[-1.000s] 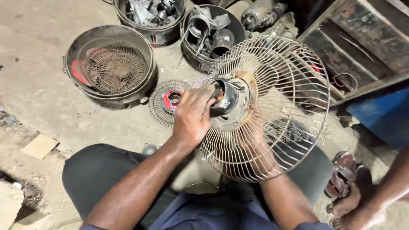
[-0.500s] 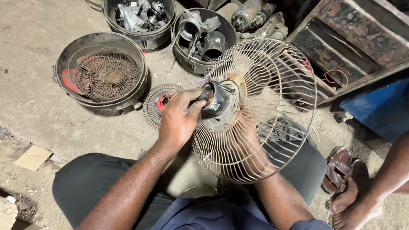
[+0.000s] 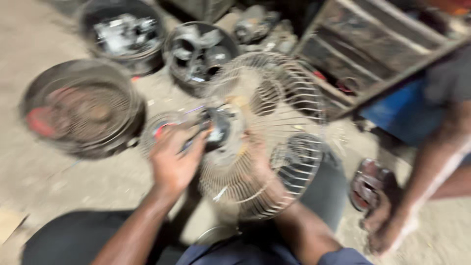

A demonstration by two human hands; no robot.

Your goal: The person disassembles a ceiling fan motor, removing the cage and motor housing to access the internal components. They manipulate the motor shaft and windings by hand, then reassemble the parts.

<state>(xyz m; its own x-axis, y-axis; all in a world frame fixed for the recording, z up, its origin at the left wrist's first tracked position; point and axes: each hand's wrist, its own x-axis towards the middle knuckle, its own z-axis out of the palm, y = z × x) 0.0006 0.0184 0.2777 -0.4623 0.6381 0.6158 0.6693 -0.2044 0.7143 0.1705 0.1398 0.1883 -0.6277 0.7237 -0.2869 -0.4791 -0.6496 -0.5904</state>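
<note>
The person's bare left hand [image 3: 172,159] and bare forearms show no sleeves to the elbows, above a blue-grey short-sleeved shirt and dark trousers, all blurred.

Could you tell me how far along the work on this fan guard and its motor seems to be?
Done: the wire fan guard is off any stand and held over the lap. In hand: the left hand is on the dark motor at the guard's hub, while the right hand steadies the guard from behind. Left: motor and guard remain together; blur hides any fasteners.

Fan guard [image 3: 274,142] on lap, tubs [image 3: 83,110] behind-left.
</note>
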